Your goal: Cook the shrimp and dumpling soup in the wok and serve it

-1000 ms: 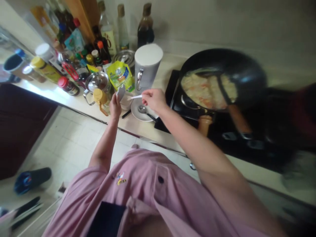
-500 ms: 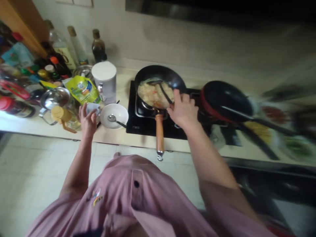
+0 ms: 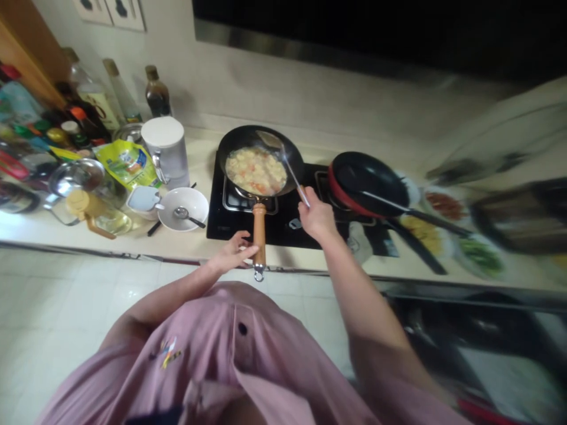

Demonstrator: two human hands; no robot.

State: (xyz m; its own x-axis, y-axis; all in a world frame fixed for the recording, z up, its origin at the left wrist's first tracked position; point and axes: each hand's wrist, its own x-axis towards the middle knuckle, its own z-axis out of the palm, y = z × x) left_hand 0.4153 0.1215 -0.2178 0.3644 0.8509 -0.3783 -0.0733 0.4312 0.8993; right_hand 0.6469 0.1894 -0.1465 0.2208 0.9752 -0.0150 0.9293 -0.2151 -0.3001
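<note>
A wok with a wooden handle sits on the left burner of the black gas stove. Pale, lumpy food with orange-red bits fills its bottom. My right hand is closed around the handle of a spatula, whose blade is over the wok's far side, above the food. Beside the wok's handle is my left hand, fingers apart and loosely curved, the thumb at the wood. Whether it touches cannot be made out. Left of the stove stands a white bowl with a spoon inside.
A red-sided frying pan rests on the right burner, another utensil lying across it. Plates of chopped food stand farther right. On the left are a lidded pitcher, a yellow-green pouch, an oil jug and several bottles.
My left hand has moved right, from the small lidded container to the wok's handle. My right hand now grips the spatula, its blade lifted toward the far side. The view has shifted.
</note>
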